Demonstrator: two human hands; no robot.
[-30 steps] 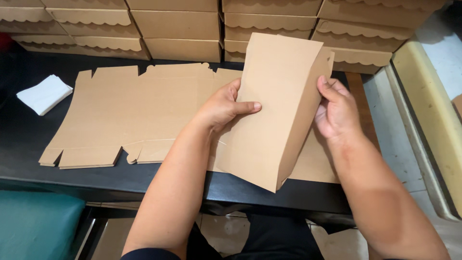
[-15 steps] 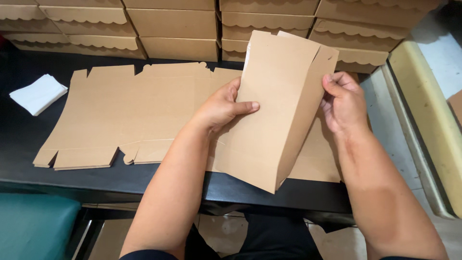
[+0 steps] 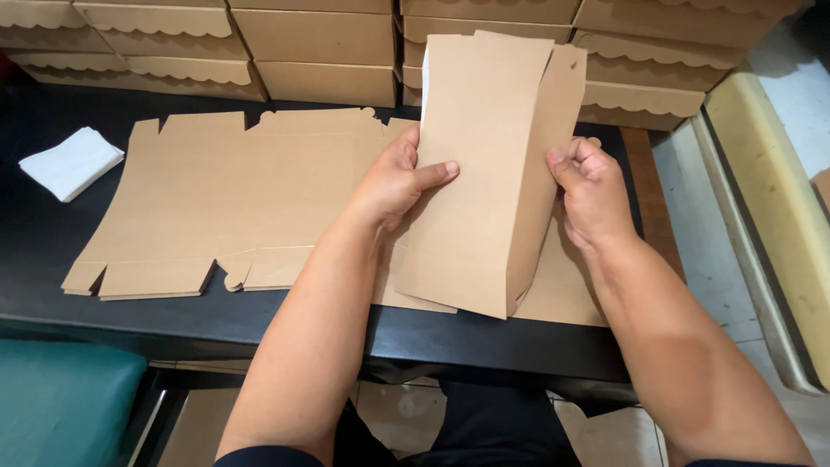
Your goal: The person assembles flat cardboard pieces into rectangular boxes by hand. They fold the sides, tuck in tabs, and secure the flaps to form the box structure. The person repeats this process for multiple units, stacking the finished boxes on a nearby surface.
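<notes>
A folded brown cardboard box blank (image 3: 484,173) stands tilted above the black table (image 3: 26,233), with one side panel bent back along a crease. My left hand (image 3: 398,177) grips its left edge, thumb lying across the front face. My right hand (image 3: 588,186) pinches the bent side panel at its right edge. Under both hands lies a stack of flat die-cut cardboard blanks (image 3: 233,199) with flaps and a scalloped edge, spread over the table.
Finished brown boxes with scalloped lids (image 3: 320,43) are stacked in rows along the table's far side. A folded white cloth (image 3: 71,162) lies at the left. A teal seat (image 3: 60,402) is at lower left; a yellowish ledge (image 3: 769,190) runs on the right.
My right hand has slid from flat against the side panel to pinching its edge. The side panel is bent back a little further. The left hand keeps its grip.
</notes>
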